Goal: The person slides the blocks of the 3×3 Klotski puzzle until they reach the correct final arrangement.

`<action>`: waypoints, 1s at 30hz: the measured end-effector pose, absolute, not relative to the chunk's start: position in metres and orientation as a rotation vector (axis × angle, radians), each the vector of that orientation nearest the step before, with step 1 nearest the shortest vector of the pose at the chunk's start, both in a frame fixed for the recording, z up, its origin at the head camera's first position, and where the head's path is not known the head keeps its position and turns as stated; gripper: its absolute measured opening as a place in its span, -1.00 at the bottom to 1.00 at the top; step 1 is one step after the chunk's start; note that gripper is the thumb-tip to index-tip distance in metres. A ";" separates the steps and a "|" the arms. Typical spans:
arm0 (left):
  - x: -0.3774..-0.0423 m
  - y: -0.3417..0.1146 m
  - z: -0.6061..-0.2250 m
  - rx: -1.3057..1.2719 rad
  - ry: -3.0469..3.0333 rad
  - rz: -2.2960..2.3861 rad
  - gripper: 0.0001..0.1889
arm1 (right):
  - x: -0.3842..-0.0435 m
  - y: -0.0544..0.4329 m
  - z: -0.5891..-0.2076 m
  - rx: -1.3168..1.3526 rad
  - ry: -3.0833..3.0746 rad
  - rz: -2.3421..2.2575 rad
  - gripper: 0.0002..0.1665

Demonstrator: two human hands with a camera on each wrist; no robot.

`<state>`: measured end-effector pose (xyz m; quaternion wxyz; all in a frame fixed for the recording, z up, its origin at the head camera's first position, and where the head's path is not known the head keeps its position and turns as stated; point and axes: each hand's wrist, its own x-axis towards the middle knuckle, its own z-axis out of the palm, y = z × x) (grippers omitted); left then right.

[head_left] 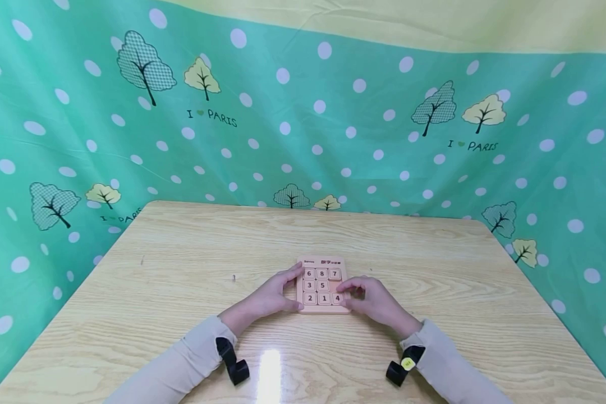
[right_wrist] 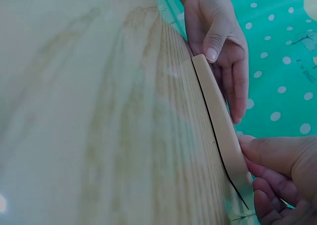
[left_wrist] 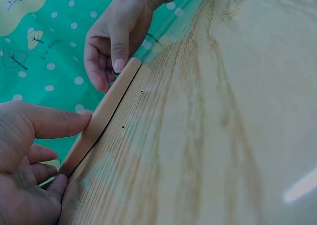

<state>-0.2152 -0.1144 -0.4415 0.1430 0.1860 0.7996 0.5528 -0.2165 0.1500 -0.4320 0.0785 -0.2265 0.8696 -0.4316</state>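
1. At 8 and 4 o'clock of the number board (head_left: 325, 310), with 12 o'clock pointing away from the person: the left sleeve (head_left: 177, 362) and right sleeve (head_left: 457, 359), each with a black wrist mount (head_left: 227, 356) at the cuff.
2. Left hand (head_left: 269, 295), toward 9 o'clock: thumb and forefinger spread apart, the thumb at the board's 8 o'clock corner, the forefinger at its 10 o'clock edge.
3. Right hand (head_left: 375, 301), toward 3 o'clock: fingers loosely bent, thumb and forefinger tips apart. The thumb is by tile 4 (head_left: 336, 298); the forefinger reaches over the bare slot (head_left: 333, 286). Firm contact with tile 4 cannot be told.
4. Number board: flat on the table between both hands. Rows, near to far: 2, 1, 4; 3, 5, bare slot; 6, 8, 7. Printed lettering runs along the 12 o'clock border.
5. Table (head_left: 207, 235): pale wood grain, bright reflection at 7 o'clock.
6. Cloth (head_left: 212, 157), beyond the table at 12 o'clock: green, white dots, printed trees, "I PARIS" lettering with a heart.
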 end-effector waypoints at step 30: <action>-0.216 -0.115 -0.443 0.513 2.303 1.594 -0.12 | -0.230 0.140 -0.434 -0.605 2.737 -1.312 -0.73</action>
